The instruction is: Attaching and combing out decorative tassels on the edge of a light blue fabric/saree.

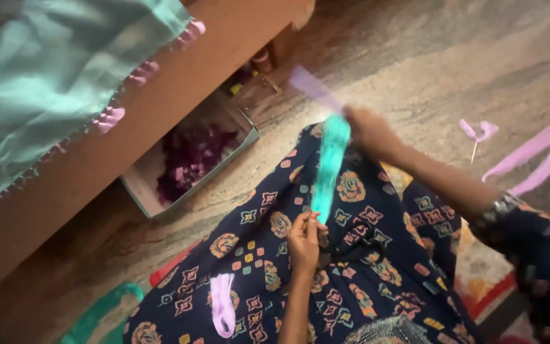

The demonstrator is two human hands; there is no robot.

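Two hands, left hand (305,239) and right hand (367,129), stretch one teal thread bundle (330,167)

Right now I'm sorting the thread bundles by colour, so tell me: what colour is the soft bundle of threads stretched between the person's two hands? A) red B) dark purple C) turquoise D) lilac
C: the turquoise thread bundle runs from the right hand down to the left hand.

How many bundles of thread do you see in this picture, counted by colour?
Teal thread bundle, stretched between the left hand and the right hand: 1
Lilac thread bundles, one on the lap, two on the floor: 3
Total: 4
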